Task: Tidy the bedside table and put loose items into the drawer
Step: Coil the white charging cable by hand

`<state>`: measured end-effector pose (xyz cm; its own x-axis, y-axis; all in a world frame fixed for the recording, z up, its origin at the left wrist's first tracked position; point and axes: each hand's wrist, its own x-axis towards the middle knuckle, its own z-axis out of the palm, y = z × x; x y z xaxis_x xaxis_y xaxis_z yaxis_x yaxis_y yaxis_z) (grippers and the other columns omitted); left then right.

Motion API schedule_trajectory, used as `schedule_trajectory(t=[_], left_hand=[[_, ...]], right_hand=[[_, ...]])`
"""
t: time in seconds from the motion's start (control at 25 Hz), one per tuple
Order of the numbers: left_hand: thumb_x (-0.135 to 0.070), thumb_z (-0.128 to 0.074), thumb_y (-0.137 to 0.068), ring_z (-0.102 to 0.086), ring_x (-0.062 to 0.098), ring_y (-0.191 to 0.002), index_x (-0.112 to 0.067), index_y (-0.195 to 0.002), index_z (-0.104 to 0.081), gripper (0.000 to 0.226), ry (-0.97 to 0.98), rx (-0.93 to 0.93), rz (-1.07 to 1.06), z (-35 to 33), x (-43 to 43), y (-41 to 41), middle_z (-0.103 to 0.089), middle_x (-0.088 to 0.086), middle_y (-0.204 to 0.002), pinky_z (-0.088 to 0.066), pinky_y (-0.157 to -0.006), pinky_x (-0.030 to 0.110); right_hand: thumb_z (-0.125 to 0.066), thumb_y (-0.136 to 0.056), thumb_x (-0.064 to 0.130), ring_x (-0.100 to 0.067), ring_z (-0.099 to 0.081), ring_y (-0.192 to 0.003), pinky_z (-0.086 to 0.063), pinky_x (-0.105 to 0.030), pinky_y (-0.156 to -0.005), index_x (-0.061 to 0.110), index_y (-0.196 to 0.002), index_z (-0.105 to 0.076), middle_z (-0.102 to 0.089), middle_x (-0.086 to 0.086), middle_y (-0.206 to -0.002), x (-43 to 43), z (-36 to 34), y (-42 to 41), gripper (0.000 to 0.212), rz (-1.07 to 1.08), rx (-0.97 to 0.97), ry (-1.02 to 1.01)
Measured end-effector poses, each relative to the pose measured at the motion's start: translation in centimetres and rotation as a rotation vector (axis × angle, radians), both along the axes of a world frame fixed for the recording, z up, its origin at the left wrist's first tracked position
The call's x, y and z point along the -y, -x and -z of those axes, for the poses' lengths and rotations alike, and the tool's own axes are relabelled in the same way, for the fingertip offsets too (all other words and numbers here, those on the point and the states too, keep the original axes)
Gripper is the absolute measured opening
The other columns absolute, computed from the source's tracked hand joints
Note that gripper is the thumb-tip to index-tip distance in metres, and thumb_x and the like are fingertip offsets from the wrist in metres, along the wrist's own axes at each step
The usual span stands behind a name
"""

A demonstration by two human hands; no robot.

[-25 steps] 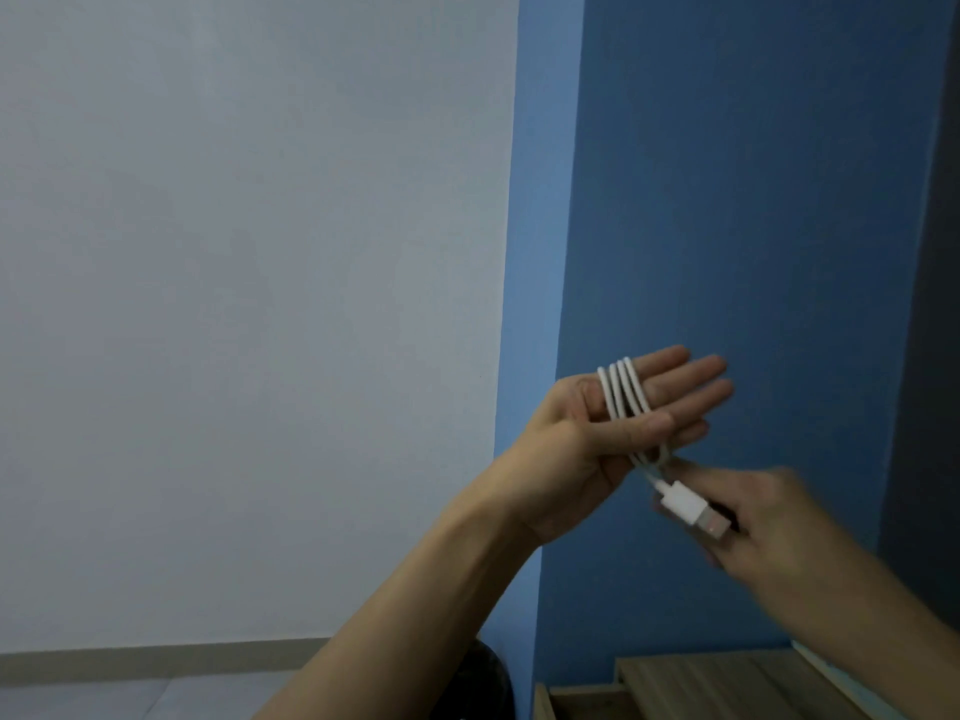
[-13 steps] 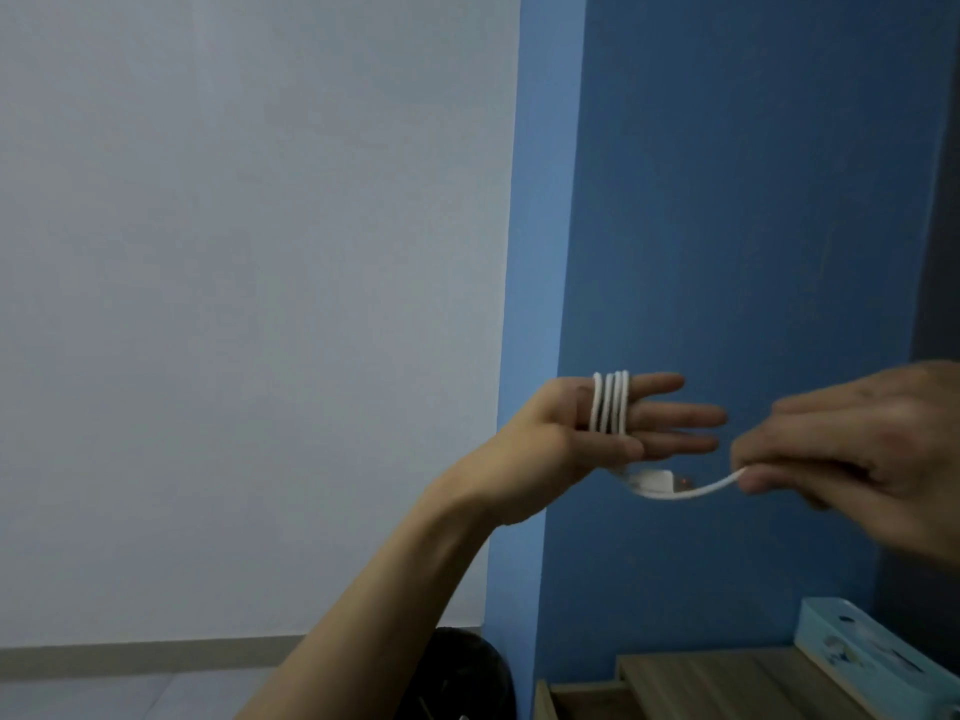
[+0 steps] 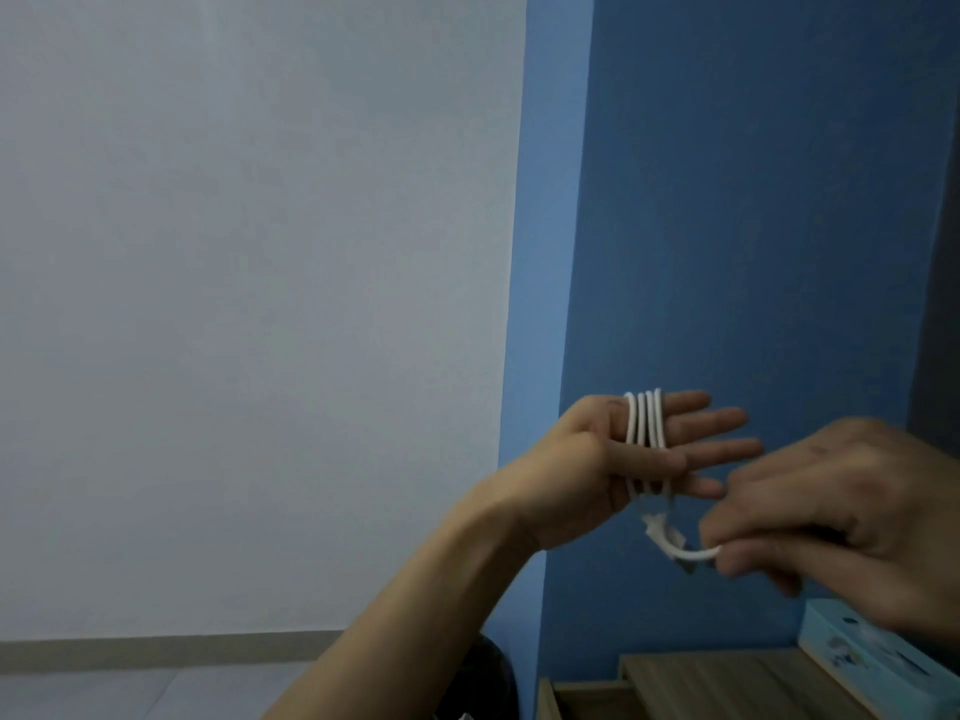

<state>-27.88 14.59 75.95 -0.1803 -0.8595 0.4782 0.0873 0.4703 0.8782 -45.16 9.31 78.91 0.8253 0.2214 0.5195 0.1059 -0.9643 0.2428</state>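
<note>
A white charging cable (image 3: 644,420) is wound in several loops around the fingers of my left hand (image 3: 613,467), which is held up flat in front of the blue wall with the thumb pressing the loops. My right hand (image 3: 841,517) pinches the cable's loose end just below and to the right, the plug hanging blurred between the two hands. The wooden bedside table (image 3: 727,683) shows at the bottom right, far below both hands. Its drawer is not clearly visible.
A light blue box (image 3: 852,657) lies on the table's right side. A dark round object (image 3: 493,678) sits on the floor left of the table, partly behind my left forearm. White wall and floor fill the left.
My right hand swung from below my left hand out to the right with the cable end, then came back in closer and lower. The loops stay on my left fingers.
</note>
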Motion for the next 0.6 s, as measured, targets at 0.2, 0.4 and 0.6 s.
schedule_trajectory(t=[0.2,0.4,0.6], left_hand=[[0.017,-0.040,-0.083,-0.066,0.014,-0.096,0.013,-0.135,-0.036,0.052,0.069,0.199,0.001,1.2,0.5,0.3,-0.051,0.037,-0.126,-0.048,-0.096,0.025],[0.012,-0.035,-0.077,-0.056,0.006,-0.055,0.022,-0.119,-0.043,0.044,0.095,0.254,0.167,0.8,-0.4,2.2,-0.063,0.027,-0.075,-0.046,-0.074,0.024],[-0.036,-0.024,-0.097,-0.024,0.002,-0.048,0.025,-0.118,-0.037,0.065,0.113,0.125,0.212,0.1,-0.7,3.3,-0.035,-0.011,-0.059,-0.041,-0.064,0.017]], right_hand=[[-0.044,-0.086,0.056,0.005,-0.057,-0.049,-0.044,-0.013,-0.048,0.035,-0.067,-0.067,-0.054,0.024,-0.052,0.0,-1.2,0.8,0.036,-0.003,0.155,-0.194],[-0.056,-0.073,0.062,-0.003,-0.059,-0.050,-0.045,-0.015,-0.047,0.033,-0.063,-0.066,-0.063,0.018,-0.057,0.6,-1.4,0.1,0.032,0.003,0.354,-0.415],[-0.067,-0.059,0.059,0.000,-0.060,-0.052,-0.046,-0.008,-0.052,0.030,-0.064,-0.070,-0.068,0.015,-0.058,2.0,0.2,-1.6,0.030,-0.142,0.527,-0.733]])
